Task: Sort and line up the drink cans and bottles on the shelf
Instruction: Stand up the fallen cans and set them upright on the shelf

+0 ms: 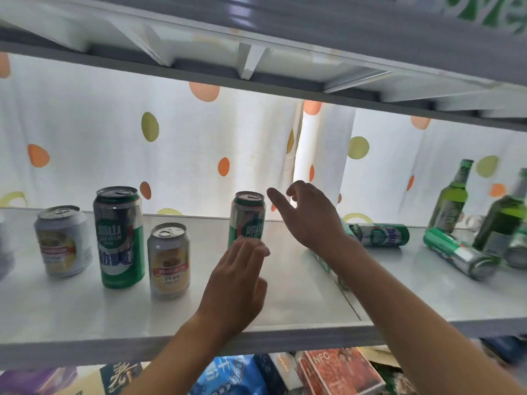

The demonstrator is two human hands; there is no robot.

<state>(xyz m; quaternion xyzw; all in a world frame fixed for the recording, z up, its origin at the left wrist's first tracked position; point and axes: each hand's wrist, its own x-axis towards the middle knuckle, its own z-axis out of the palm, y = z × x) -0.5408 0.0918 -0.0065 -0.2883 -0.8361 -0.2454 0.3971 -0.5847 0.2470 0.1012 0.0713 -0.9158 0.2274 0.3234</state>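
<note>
A green can [247, 218] stands upright mid-shelf. My left hand [238, 283] is just in front of it, fingers straight, fingertips at its base, holding nothing. My right hand [306, 215] hovers to the can's right with fingers spread, not touching it. On the left stand a tall green can [119, 238], a short yellow-label can [168, 260] and a pale can [63, 242]. To the right, two green cans [380, 234] [459, 253] lie on their sides. Green bottles [452, 198] [504, 220] stand at the far right.
The grey shelf [299, 295] has a front edge near my wrists and another shelf board [256, 38] close overhead. A dotted white curtain [199, 143] hangs behind. Snack packets and boxes [336, 372] fill the level below. A green carton edge [323, 262] lies under my right forearm.
</note>
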